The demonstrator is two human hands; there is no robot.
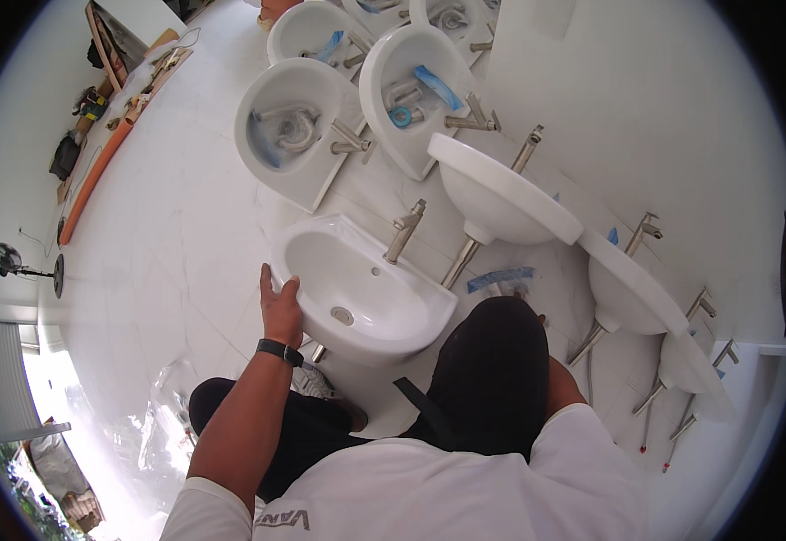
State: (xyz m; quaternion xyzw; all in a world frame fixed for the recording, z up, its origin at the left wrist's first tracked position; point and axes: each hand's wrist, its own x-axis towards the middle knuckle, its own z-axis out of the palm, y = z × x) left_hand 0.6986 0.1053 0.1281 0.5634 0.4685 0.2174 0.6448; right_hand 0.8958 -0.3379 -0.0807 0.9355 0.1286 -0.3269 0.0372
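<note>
A white ceramic washbasin (339,326) sits in front of me, fitted with a brushed-metal tap (406,233) and a round drain (342,316). My left hand (282,305) grips its left rim, thumb at the edge and fingers along the outside. A metal drain pipe (320,353) shows below the near rim. Behind my raised right knee (501,343) my right hand is hidden; only part of the right forearm (565,386) shows, so its fingers cannot be made out.
Several more basins with taps stand beyond, one holding bagged fittings (292,128). Others lean by the right wall, such as a tilted basin (506,194). Blue tape (501,279) lies near my knee. An orange pipe (95,183), a fan (28,267) and clear plastic wrap (160,424) are leftward.
</note>
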